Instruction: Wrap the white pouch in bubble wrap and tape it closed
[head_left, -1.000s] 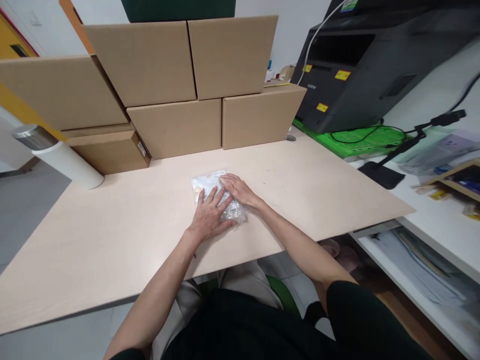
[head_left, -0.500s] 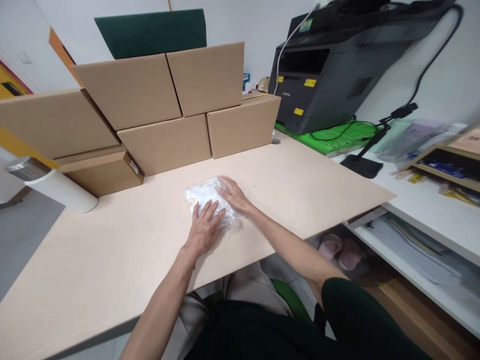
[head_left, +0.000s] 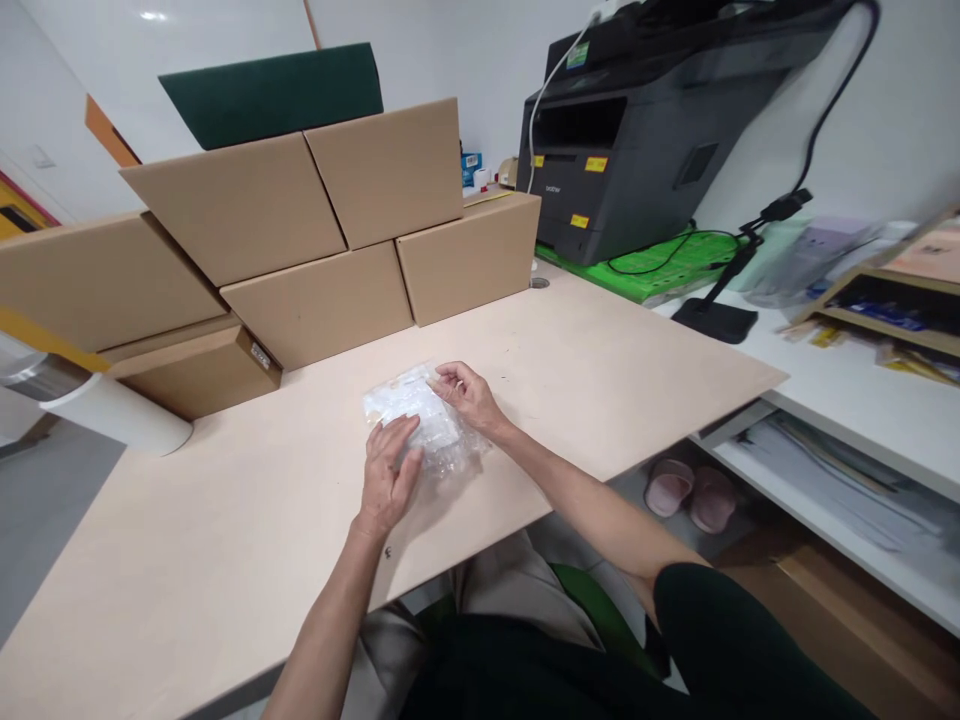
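A flat, white package in clear, crinkled plastic lies on the pale wooden table, its loose plastic bunched toward the near right. My left hand is over its near left side with thumb and fingers apart; whether the fingertips press on it I cannot tell. At the package's far right corner is my right hand, fingers bent and the thumb slightly apart from them, close to the plastic. What is inside the wrapping is blurred.
Stacked cardboard boxes and a dark green box stand behind the table. A white bottle with a metal cap leans in view at left. The printer and a black stand are at right.
Both hands have lifted from lying flat on the package. My left hand has shifted a little left with its thumb spread, and my right hand's fingers have bent. The view has shifted slightly.
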